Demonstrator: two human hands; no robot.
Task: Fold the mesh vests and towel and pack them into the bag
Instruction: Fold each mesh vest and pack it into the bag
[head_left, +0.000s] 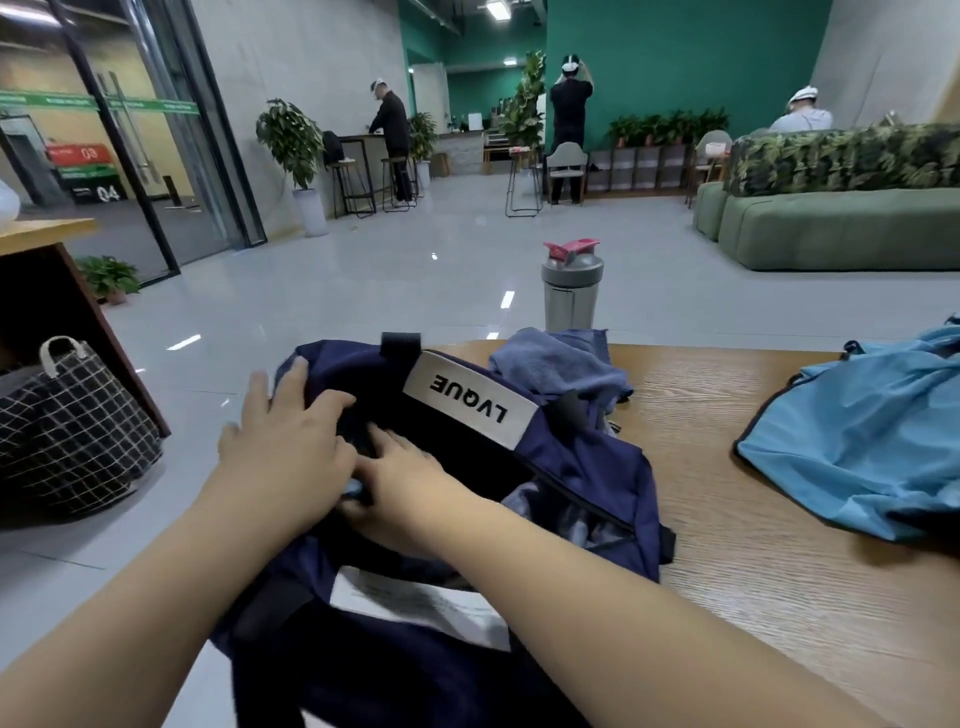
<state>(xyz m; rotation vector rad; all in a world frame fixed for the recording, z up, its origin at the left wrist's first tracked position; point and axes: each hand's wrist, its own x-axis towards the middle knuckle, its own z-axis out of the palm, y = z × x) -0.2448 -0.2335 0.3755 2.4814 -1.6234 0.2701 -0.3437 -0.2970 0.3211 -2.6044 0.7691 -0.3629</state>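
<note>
Navy bag (582, 467) overhanging table edge (779, 358)

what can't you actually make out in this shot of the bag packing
Head view only:
- Inside of the navy bag: dark, and covered by the left hand and right hand.
- What the fingers are gripping: hidden between the hands.
- Light blue mesh vest: cut off by the right edge.
- Towel: partly behind the bag.

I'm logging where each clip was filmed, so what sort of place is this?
Probably an office lounge or shared common area: a green sofa, bar stools at high counters, potted plants and glass partition doors, with other people standing about.
</note>
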